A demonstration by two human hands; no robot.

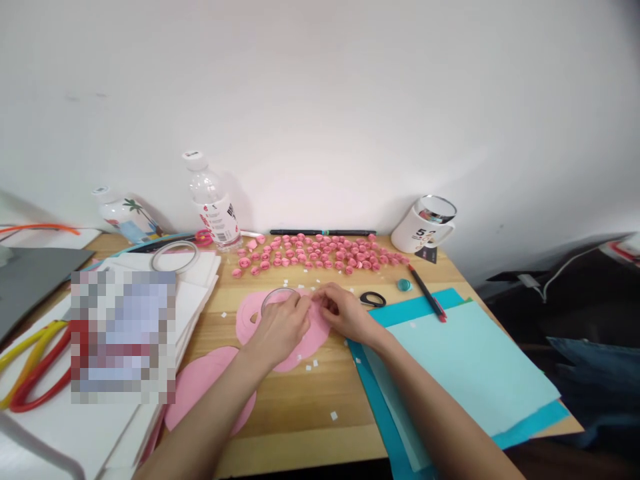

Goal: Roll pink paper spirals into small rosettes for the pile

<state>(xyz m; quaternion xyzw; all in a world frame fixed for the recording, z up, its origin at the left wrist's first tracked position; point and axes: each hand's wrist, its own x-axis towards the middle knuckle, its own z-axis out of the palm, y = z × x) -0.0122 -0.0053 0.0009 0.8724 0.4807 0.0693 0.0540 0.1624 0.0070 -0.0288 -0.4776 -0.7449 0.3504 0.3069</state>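
Observation:
My left hand (283, 323) and my right hand (345, 312) meet over a pink paper sheet (313, 337) at the middle of the wooden desk (300, 407). Both hands have their fingertips pinched together around something small that I cannot make out. A clear tape roll (277, 297) lies on the pink sheet just left of my left fingers. Behind the hands, many small rolled pink paper roses (320, 255) lie spread across the desk. Small white scraps (313, 365) dot the wood around the pink sheet.
Black scissors (373, 299), a teal round object (405, 285) and a red-tipped pen (426, 292) lie right of the hands. Light blue paper sheets (460, 367) cover the right side. A white mug (425, 227), two bottles (213, 200), white foam sheets (195, 300) and another tape ring (175, 257) stand around.

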